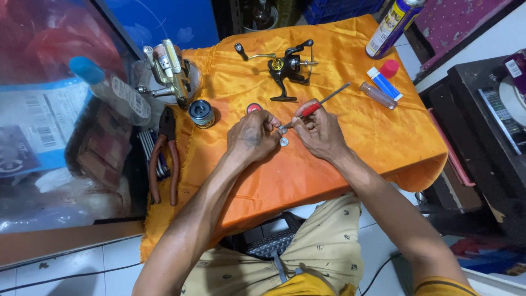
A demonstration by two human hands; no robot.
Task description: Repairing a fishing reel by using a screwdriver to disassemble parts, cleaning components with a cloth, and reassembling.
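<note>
My left hand [253, 137] rests on the orange cloth [350, 137], its fingertips pinching a small metal part at the middle of the table. My right hand [318, 131] grips a red-handled screwdriver [323, 102] whose tip meets that part. A small round washer [284, 142] lies on the cloth between the two hands. A small red round piece [253, 108] shows just beyond my left fingers. A black spinning fishing reel [285, 68] with its crank handle lies farther back.
A reel spool [201, 113] and a second, gold-coloured reel [170, 71] sit at the back left. Red-handled pliers [164, 159] lie at the left edge. A spray can [393, 23], a white-and-blue tube with a red cap [383, 81] and a clear-handled tool [378, 95] are at the back right.
</note>
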